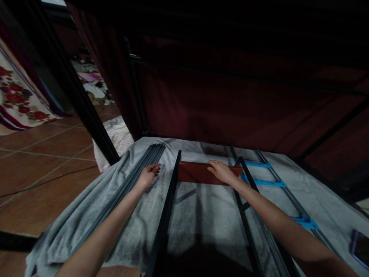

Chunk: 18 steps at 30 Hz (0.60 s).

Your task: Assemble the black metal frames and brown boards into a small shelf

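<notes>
My right hand [220, 171] lies over the top edge of a reddish-brown board [196, 173], thumb on the near face and fingers reaching over it. The board spans the far end of a black metal frame [170, 204], between its two long side rails. My left hand [148, 175] is left of the frame, just above the grey blanket, with its fingers curled together. Whether anything small is in them is hidden. Beside that hand lies a bundle of grey tubes [134, 184], running towards me partly beneath my left forearm.
Right of the frame, grey rails with blue plastic crosspieces [272, 182] lie on the grey blanket [213, 215]. A phone [360, 248] is at the right edge. A black post [77, 92] rises at left. A dark red curtain [230, 107] hangs behind the bed.
</notes>
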Tool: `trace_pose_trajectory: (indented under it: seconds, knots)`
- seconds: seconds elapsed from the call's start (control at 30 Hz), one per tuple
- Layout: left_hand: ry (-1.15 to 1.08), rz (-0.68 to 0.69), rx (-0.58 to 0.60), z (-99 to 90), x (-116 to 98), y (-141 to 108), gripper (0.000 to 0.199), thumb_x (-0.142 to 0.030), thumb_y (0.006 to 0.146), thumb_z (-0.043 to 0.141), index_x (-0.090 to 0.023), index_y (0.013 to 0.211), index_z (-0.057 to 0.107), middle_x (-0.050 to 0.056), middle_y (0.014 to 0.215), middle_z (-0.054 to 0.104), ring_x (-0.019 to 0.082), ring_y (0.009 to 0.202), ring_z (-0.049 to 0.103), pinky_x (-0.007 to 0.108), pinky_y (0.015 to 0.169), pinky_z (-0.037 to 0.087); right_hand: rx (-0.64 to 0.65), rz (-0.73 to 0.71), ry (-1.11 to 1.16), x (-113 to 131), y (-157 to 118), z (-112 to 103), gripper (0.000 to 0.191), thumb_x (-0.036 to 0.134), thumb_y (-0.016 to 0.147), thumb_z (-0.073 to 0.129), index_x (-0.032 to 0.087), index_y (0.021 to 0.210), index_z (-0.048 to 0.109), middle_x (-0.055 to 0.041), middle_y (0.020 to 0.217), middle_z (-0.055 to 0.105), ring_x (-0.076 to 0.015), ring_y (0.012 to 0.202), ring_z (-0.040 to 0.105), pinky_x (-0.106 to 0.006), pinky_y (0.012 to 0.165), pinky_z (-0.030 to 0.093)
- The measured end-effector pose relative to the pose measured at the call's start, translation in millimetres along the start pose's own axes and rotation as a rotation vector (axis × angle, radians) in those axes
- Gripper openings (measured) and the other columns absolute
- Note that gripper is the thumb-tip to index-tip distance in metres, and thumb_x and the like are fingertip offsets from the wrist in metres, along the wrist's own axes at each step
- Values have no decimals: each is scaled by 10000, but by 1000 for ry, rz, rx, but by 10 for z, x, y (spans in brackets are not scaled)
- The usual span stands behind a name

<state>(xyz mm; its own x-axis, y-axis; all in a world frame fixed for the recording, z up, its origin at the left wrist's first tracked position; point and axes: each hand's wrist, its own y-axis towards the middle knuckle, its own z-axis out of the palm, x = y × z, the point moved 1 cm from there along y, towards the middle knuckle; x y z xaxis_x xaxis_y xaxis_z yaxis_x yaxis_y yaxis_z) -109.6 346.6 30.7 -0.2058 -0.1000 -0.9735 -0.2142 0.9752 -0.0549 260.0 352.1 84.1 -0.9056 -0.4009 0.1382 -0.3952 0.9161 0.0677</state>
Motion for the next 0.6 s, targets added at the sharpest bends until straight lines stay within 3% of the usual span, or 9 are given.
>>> trace_pose_trajectory:
  seconds: [0.1, 0.17, 0.37, 0.5, 0.6]
  knots:
    - [110, 0, -59, -340, 224, -30, 106, -229, 653, 717, -194, 752, 725, 88, 780, 722, 258, 847, 659, 309, 738, 494, -10, -33, 4, -28, -10, 19, 278, 316, 1022, 415, 190, 1189, 598, -110, 1191, 659, -230, 1132, 597, -363, 978, 398]
    - [136, 14, -39, -434, 345, -118, 117, -160, 587, 733, -224, 684, 720, 71, 768, 711, 251, 839, 644, 295, 755, 478, -10, -48, 5, -30, -18, 25, 281, 319, 1022, 417, 184, 1189, 599, -116, 1193, 653, -233, 1146, 586, -369, 986, 395]
    - [117, 181, 181, -266, 535, -355, 219, -41, 510, 699, -248, 576, 671, 56, 710, 610, 230, 769, 587, 272, 734, 440, 38, -89, 3, 112, 33, 38, 299, 291, 1018, 423, 202, 1270, 556, -113, 1259, 607, -230, 1187, 553, -395, 1005, 374]
    - [24, 150, 188, -217, 503, -369, 258, 5, 494, 657, -240, 475, 580, 37, 621, 549, 209, 705, 550, 253, 660, 402, 53, -91, -12, 228, 91, 29, 299, 256, 1028, 388, 187, 1274, 543, -117, 1261, 598, -228, 1200, 538, -391, 989, 373]
    - [5, 151, 174, -200, 351, -306, 256, 12, 515, 686, -233, 501, 615, 26, 602, 571, 190, 666, 540, 247, 631, 389, 52, -77, -15, 274, 106, 17, 306, 279, 1036, 375, 186, 1277, 538, -116, 1270, 590, -229, 1196, 535, -388, 987, 371]
